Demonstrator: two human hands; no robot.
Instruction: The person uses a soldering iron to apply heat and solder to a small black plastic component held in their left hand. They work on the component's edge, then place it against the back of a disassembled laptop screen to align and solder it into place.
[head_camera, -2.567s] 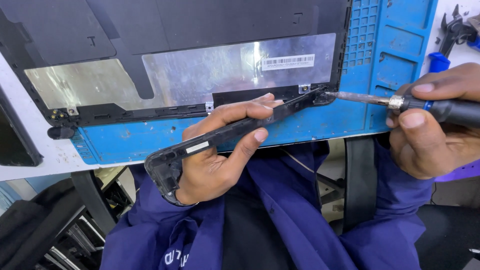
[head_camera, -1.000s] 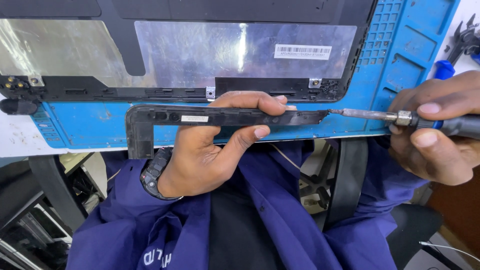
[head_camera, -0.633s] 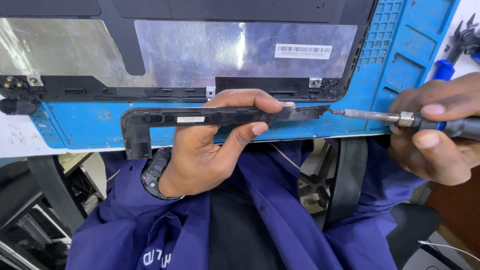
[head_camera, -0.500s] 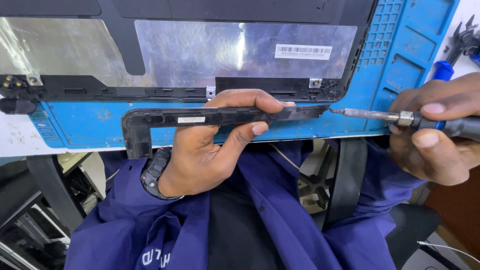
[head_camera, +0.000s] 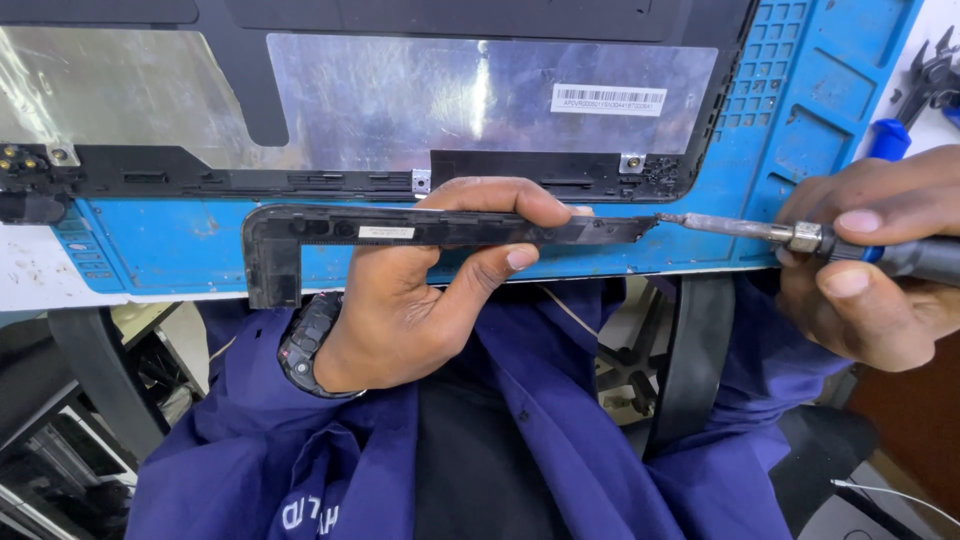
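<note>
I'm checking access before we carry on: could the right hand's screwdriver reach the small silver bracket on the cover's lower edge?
Probably yes: the silver bracket lies uncovered just above the screwdriver tip, and the left hand and black strip sit below it.

Bright, even overhead light — glare streak on foil panel (head_camera: 480, 95) — sharp focus

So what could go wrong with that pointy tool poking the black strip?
1. The screwdriver tip sits right at the end of the thin strip; a slip could jab the left hand gripping its middle.
2. The strip is held only at its middle, over the mat edge, so a hard push might bend or snap it.
3. The tip could also skid into the black panel just above and scratch it.
</note>
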